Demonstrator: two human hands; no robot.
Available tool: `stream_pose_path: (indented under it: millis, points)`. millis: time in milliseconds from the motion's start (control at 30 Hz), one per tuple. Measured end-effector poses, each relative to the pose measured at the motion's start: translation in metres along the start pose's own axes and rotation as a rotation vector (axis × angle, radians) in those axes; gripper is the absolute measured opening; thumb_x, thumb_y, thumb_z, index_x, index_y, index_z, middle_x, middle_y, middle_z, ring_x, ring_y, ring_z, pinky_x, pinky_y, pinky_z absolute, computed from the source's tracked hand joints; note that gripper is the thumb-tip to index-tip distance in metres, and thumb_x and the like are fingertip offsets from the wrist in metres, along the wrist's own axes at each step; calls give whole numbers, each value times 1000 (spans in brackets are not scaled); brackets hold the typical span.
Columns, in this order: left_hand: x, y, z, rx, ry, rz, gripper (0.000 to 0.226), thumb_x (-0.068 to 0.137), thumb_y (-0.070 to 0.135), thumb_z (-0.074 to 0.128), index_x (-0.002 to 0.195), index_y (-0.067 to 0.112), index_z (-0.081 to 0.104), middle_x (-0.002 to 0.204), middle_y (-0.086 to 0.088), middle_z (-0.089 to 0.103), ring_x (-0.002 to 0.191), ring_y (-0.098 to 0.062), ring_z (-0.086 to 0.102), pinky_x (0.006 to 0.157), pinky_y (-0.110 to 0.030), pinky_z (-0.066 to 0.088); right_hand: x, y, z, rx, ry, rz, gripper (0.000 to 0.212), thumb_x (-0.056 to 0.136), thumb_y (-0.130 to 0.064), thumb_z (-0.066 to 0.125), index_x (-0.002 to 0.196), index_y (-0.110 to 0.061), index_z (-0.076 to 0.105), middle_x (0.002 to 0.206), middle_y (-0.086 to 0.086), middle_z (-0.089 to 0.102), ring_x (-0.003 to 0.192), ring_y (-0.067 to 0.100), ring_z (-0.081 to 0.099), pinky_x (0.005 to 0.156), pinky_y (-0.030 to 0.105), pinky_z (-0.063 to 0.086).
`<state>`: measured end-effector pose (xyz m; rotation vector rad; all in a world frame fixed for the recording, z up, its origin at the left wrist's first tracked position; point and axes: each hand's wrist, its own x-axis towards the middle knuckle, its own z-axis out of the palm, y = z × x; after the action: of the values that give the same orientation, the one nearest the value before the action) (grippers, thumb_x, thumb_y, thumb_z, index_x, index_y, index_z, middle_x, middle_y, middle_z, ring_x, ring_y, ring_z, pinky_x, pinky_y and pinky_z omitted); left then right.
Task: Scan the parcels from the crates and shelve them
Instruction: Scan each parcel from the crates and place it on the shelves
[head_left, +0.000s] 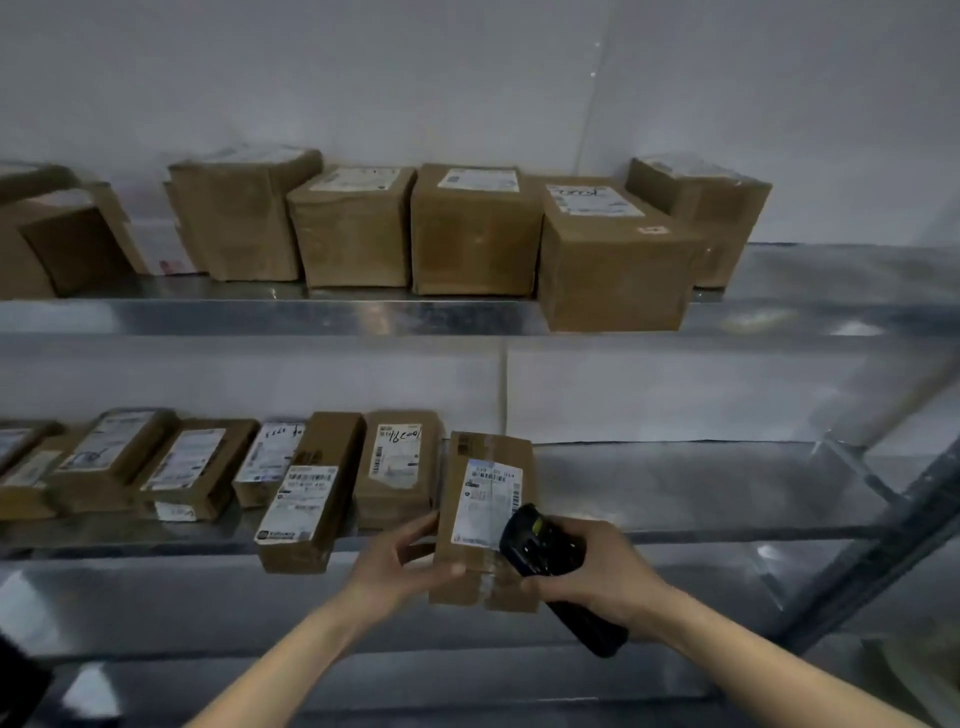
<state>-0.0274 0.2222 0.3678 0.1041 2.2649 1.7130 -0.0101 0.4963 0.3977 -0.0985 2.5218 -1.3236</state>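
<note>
A long brown cardboard parcel (485, 514) with a white label lies on the lower metal shelf (701, 488), its near end past the shelf's front edge. My left hand (400, 564) grips the parcel's near left corner, thumb on its front. My right hand (597, 571) holds a black handheld scanner (540, 545) with its head over the parcel's label; its fingers also touch the parcel's near right corner.
Several labelled parcels (311, 483) line the lower shelf to the left. Bigger cardboard boxes (475, 228) fill the upper shelf (831, 317). A grey upright post (893, 530) stands at the right. The right part of the lower shelf is bare metal.
</note>
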Motion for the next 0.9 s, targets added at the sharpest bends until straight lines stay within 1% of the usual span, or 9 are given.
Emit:
stream_pose_path:
  millis: [167, 300, 400, 467, 533, 600, 633, 733, 900]
  points:
    - [33, -27, 3, -53, -4, -10, 61, 76, 36, 84, 130, 44, 59, 121, 29, 68, 114, 7, 61, 87, -13, 51, 43, 23, 11, 8, -21, 0, 48, 70, -24, 86, 113, -40, 74, 96, -13, 79, 84, 7, 75, 78, 33, 64]
    - [52, -49, 8, -75, 30, -24, 58, 79, 26, 83, 132, 36, 60, 118, 27, 70, 111, 8, 63, 81, -10, 52, 67, 42, 19, -3, -46, -14, 48, 70, -29, 88, 114, -41, 73, 96, -16, 78, 85, 6, 75, 79, 33, 64]
    - [62, -62, 15, -98, 52, -35, 54, 82, 14, 81, 128, 32, 61, 111, 27, 72, 104, 9, 65, 78, -8, 51, 80, 51, 24, 1, -53, -34, 52, 64, -41, 89, 113, -46, 71, 96, -21, 78, 84, 2, 74, 75, 26, 61]
    - [69, -67, 18, -118, 87, -20, 56, 76, 20, 86, 125, 32, 63, 110, 22, 74, 105, 3, 67, 80, -12, 53, 88, 55, 26, -5, -56, -51, 56, 59, -53, 89, 111, -49, 70, 97, -25, 76, 85, -2, 72, 72, 18, 56]
    - [76, -74, 18, -121, 141, -4, 71, 60, 45, 94, 123, 31, 65, 111, 13, 76, 106, -7, 70, 85, -23, 57, 99, 61, 27, -24, -49, -54, 54, 63, -47, 91, 113, -45, 71, 97, -24, 76, 85, -2, 72, 73, 18, 57]
    - [85, -83, 17, -120, 203, -19, 79, 49, 50, 97, 120, 26, 69, 110, 6, 77, 105, -17, 72, 89, -37, 58, 110, 65, 27, -29, -35, -48, 53, 67, -39, 91, 116, -43, 72, 94, -22, 77, 83, -2, 72, 72, 19, 58]
    - [90, -87, 17, -103, 239, -28, 72, 53, 40, 98, 117, 23, 70, 109, 4, 77, 104, -20, 72, 88, -39, 59, 116, 66, 27, -33, -32, -46, 54, 67, -38, 91, 117, -44, 72, 94, -21, 77, 83, -2, 72, 72, 19, 58]
    - [100, -88, 20, -53, 322, -53, 49, 67, 14, 91, 112, 19, 73, 99, 6, 79, 94, -15, 74, 77, -26, 60, 132, 68, 24, -45, -41, -39, 53, 66, -36, 91, 115, -42, 73, 94, -17, 78, 83, 1, 72, 75, 25, 62]
    - [109, -82, 25, 38, 407, -82, 31, 71, 18, 90, 98, 22, 76, 84, 13, 78, 78, -3, 74, 77, -27, 60, 149, 72, 20, -44, -51, -30, 54, 67, -31, 94, 116, -38, 72, 96, -13, 78, 82, 3, 73, 75, 26, 63]
